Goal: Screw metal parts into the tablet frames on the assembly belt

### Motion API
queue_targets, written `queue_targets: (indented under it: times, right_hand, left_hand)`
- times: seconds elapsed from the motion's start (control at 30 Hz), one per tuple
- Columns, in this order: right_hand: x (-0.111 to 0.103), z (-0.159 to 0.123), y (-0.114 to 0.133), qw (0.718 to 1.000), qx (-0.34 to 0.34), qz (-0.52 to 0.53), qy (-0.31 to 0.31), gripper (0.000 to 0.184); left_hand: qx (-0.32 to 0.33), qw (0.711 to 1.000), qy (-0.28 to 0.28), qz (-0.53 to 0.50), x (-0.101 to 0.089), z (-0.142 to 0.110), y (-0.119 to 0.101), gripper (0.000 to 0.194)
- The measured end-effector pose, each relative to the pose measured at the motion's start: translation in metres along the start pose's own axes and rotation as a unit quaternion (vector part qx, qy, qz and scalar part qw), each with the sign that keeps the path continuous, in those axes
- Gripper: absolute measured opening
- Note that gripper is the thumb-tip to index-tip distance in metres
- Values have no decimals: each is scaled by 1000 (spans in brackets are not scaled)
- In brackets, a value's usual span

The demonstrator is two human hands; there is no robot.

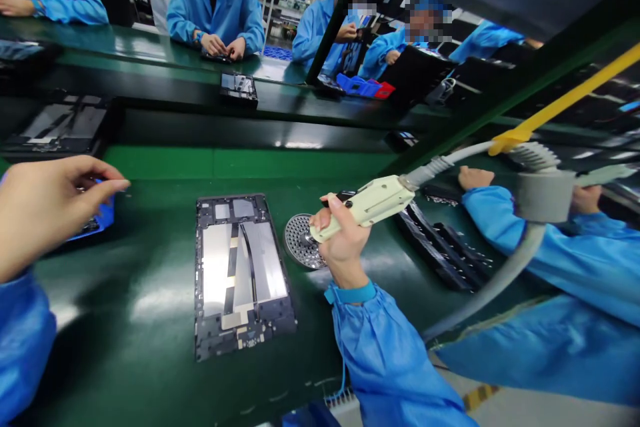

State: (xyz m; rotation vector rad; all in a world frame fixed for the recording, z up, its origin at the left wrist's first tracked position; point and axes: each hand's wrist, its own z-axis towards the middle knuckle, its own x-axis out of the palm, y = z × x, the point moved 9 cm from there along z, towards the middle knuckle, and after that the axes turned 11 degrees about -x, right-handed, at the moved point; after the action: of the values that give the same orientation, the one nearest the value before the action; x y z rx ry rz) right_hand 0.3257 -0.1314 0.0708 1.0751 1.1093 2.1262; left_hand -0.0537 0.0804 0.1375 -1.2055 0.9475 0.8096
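Note:
My right hand (345, 240) is wrapped around a pale electric screwdriver (383, 203) whose cable runs off to the upper right. The tool's front end is over a round perforated metal plate (299, 240); I cannot tell whether they touch. Left of the plate, an opened tablet (243, 273) lies flat with its battery, ribbon cables and boards exposed. At the left edge my left hand (55, 210) is raised, thumb and fingertips pinched together; anything between them is too small to make out. Behind it sits a blue bin (103, 213), partly hidden.
A conveyor line (175, 123) carries more opened tablets (65, 123) beyond my green bench (135, 347). Dark strip-like parts (445, 247) lie to the right, near a co-worker's blue sleeve (565, 253). A grey flexible hose (500, 273) and a green post cross the right side. Several co-workers sit opposite.

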Motion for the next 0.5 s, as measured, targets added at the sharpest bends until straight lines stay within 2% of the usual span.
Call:
queue_targets:
  times: [0.07, 0.13, 0.17, 0.23, 0.3, 0.37, 0.43, 0.5]
  right_hand:
    - [0, 1, 3, 1000, 4, 7, -1, 28]
    - [0, 2, 6, 1000, 7, 12, -1, 28]
    - [-1, 3, 8, 1000, 9, 15, -2, 27]
    - [-1, 4, 11, 1000, 10, 20, -4, 27]
    - [-3, 6, 13, 1000, 8, 24, -9, 27]
    - [-6, 7, 15, 999, 6, 29, -17, 29]
    - [-10, 8, 15, 999, 4, 36, -26, 30]
    - [-13, 9, 14, 999, 4, 41, -26, 31]
  left_hand:
    - [65, 991, 74, -89, 24, -22, -59, 41]
    - [190, 957, 154, -159, 57, -50, -129, 26]
    - [236, 939, 197, -156, 79, -64, -159, 20]
    - [313, 912, 235, -120, 120, -87, -206, 15]
    - [356, 896, 252, -87, 153, -101, -236, 18]
    - [367, 886, 271, -82, 176, -110, -253, 18]
    - [363, 877, 298, -102, 188, -115, -263, 10]
    - [362, 869, 314, -123, 192, -118, -268, 8]
